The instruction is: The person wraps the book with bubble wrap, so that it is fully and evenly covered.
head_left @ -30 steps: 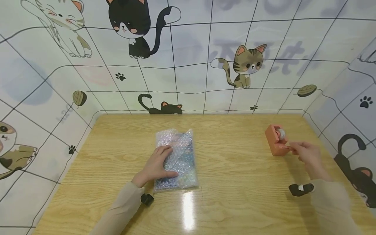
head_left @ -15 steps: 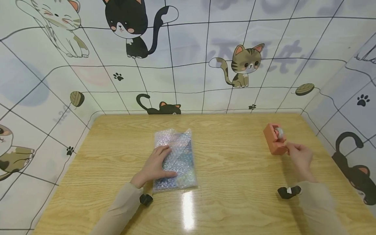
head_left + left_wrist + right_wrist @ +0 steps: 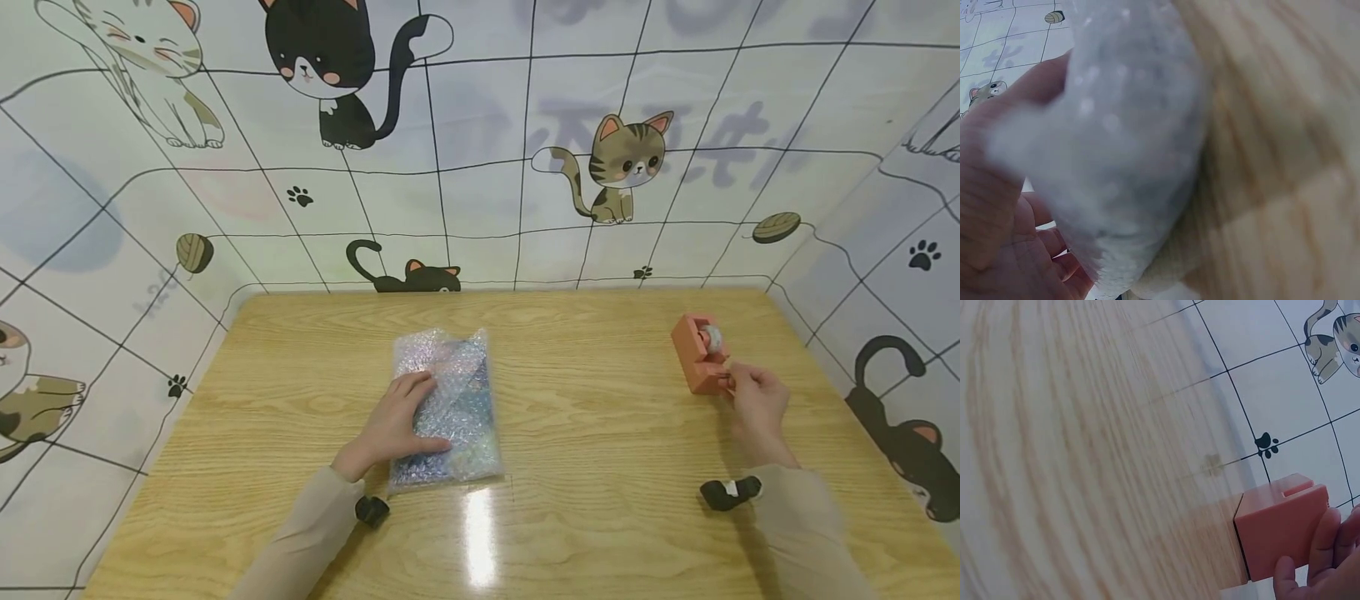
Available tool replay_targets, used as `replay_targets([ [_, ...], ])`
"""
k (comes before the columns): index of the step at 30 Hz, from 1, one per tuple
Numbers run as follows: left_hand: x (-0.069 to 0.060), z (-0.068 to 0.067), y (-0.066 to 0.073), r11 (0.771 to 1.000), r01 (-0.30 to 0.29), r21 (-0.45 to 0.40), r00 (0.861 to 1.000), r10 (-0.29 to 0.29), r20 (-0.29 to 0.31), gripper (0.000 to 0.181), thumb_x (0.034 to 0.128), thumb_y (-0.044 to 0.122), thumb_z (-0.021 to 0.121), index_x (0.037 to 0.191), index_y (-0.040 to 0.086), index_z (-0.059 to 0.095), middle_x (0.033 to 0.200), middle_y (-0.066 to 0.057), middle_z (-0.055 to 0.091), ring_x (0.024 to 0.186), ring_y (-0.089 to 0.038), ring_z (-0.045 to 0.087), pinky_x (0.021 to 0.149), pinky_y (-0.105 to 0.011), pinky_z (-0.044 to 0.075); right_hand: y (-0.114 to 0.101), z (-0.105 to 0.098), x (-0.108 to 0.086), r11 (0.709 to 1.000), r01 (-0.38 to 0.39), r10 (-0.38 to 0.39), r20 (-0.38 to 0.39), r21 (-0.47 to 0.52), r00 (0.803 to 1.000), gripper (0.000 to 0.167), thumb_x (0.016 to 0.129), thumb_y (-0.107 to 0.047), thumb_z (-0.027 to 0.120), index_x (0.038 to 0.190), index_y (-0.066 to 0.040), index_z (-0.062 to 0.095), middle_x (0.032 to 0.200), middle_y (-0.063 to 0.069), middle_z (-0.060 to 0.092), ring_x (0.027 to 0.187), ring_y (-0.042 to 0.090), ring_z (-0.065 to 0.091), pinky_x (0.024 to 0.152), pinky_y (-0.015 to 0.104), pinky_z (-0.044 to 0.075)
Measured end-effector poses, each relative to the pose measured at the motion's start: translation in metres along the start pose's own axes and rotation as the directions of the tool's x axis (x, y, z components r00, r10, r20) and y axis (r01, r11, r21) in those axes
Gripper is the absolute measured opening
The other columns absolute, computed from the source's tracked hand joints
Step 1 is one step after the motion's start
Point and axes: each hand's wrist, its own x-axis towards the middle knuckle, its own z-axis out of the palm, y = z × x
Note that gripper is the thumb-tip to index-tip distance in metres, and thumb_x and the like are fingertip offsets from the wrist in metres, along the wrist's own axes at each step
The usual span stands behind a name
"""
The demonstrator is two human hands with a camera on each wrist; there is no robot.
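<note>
Between package (image 3: 467,408) and dispenser (image 3: 696,362), wide tabletop (image 3: 588,417)

The left wrist view blurs the bubble wrap (image 3: 1122,131); the right one partly crops the right fingers (image 3: 1346,537).

Right hand (image 3: 1330,570), pink dispenser (image 3: 1277,536) (touching), tabletop (image 3: 1085,456)

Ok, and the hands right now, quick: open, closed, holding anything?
Left hand: open, resting on the bubble-wrapped package.
Right hand: at the front end of the tape dispenser; cannot tell whether it pinches anything.
</note>
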Motion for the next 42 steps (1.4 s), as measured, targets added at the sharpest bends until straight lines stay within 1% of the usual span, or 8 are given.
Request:
replay_targets([
  [7,-0.001,0.0,0.001,1.0,0.002,-0.009,1.0,-0.002,-0.003,0.094,0.0626,0.044,0.083,0.133,-0.006,0.045,0.14,-0.022,0.039,0.13,-0.038,0.032,0.106,-0.051,0.031,-0.002,-0.003,-0.003,1.0,-0.021,0.019,0.048,0.023,0.999,0.018,0.093,-0.006,0.053,0.078,-0.008,0.063,0.068,-0.004,0.057,0.058,0.005,0.057,0.055,0.017,0.05],
  [14,-0.002,0.0,0.001,1.0,-0.012,-0.013,1.0,0.012,-0.017,0.095,0.063,0.044,0.083,0.133,-0.007,0.044,0.139,-0.023,0.039,0.129,-0.039,0.032,0.106,-0.052,0.03,-0.009,-0.01,-0.005,0.971,-0.141,0.1,0.207,0.194,0.973,0.024,0.092,-0.003,0.053,0.071,-0.005,0.065,0.066,0.001,0.055,0.061,0.01,0.057,0.058,0.023,0.052],
  [20,-0.002,-0.001,0.002,1.0,-0.015,-0.014,1.0,0.015,-0.019,0.095,0.0632,0.043,0.083,0.133,-0.007,0.044,0.139,-0.023,0.039,0.129,-0.039,0.032,0.105,-0.052,0.03,-0.006,-0.012,-0.005,0.959,-0.14,0.074,0.259,0.247,0.963,0.024,0.092,0.0,0.054,0.072,-0.002,0.067,0.063,0.003,0.056,0.06,0.012,0.056,0.058,0.027,0.053],
  [26,-0.002,0.0,0.001,1.0,-0.021,-0.013,1.0,0.021,-0.022,0.095,0.063,0.044,0.083,0.133,-0.007,0.044,0.139,-0.023,0.04,0.129,-0.039,0.033,0.106,-0.052,0.03,-0.004,-0.005,-0.009,0.982,-0.069,0.049,0.112,0.177,0.993,0.02,0.092,-0.001,0.055,0.074,-0.005,0.063,0.067,0.001,0.051,0.056,0.01,0.048,0.048,0.021,0.046],
  [29,-0.001,0.0,0.0,1.0,-0.022,-0.011,0.999,0.021,-0.024,0.095,0.0627,0.044,0.083,0.133,-0.007,0.045,0.139,-0.023,0.04,0.129,-0.039,0.033,0.106,-0.051,0.03,-0.004,-0.003,-0.011,0.988,-0.086,0.083,0.026,0.131,0.996,0.019,0.091,-0.002,0.055,0.075,-0.007,0.061,0.066,0.0,0.05,0.051,0.009,0.045,0.042,0.021,0.041],
  [32,-0.001,0.0,0.0,1.0,-0.022,-0.01,0.999,0.021,-0.026,0.095,0.0627,0.045,0.083,0.133,-0.007,0.045,0.139,-0.023,0.04,0.129,-0.038,0.033,0.106,-0.051,0.03,-0.003,-0.004,-0.011,0.986,-0.12,0.121,-0.001,0.116,0.993,0.017,0.091,-0.004,0.056,0.075,-0.009,0.06,0.069,-0.001,0.05,0.05,0.009,0.047,0.041,0.02,0.039],
  [36,-0.001,0.0,0.0,1.0,-0.021,-0.011,0.999,0.021,-0.025,0.094,0.0631,0.045,0.082,0.133,-0.007,0.045,0.138,-0.023,0.04,0.129,-0.039,0.033,0.105,-0.052,0.03,-0.004,-0.008,-0.012,0.973,-0.177,0.165,0.088,0.151,0.982,0.014,0.092,-0.009,0.058,0.079,-0.01,0.06,0.079,-0.002,0.052,0.058,0.009,0.051,0.046,0.022,0.044],
  [42,-0.001,0.0,0.0,1.0,-0.016,-0.011,1.0,0.016,-0.016,0.095,0.0631,0.045,0.082,0.133,-0.007,0.045,0.139,-0.023,0.04,0.129,-0.038,0.033,0.106,-0.052,0.03,-0.006,-0.015,-0.012,0.936,-0.252,0.189,0.256,0.243,0.948,0.009,0.092,-0.01,0.059,0.084,-0.01,0.063,0.08,-0.002,0.055,0.07,0.01,0.055,0.058,0.03,0.053],
])
